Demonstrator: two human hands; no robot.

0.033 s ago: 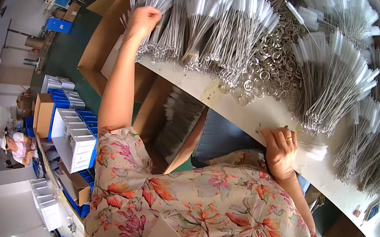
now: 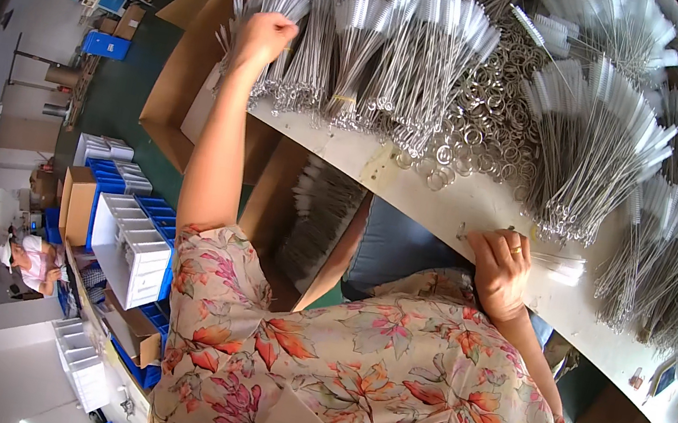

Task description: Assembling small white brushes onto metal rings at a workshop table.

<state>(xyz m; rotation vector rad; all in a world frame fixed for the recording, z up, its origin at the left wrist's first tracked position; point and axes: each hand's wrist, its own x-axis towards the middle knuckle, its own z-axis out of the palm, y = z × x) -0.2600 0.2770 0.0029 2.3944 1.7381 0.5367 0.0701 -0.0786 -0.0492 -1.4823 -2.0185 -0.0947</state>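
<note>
My left hand (image 2: 262, 36) reaches far out to the left end of the white table (image 2: 483, 207) and is closed around a bundle of thin wire bottle brushes (image 2: 277, 0) with white bristle tips. At the table's near edge, my right hand (image 2: 498, 269) has its fingers curled on a small bunch of the same brushes (image 2: 561, 265), whose white tips stick out to the right. Several more brush bundles (image 2: 401, 52) lie in rows across the table, and a big fanned heap (image 2: 601, 148) sits to the right.
A pile of small metal rings (image 2: 481, 114) lies between the bundles. Open cardboard boxes (image 2: 176, 86) stand left of the table; one under it (image 2: 316, 217) holds brushes. Blue bins with white boxes (image 2: 129, 235) stand lower left. Another person (image 2: 31, 259) sits far left.
</note>
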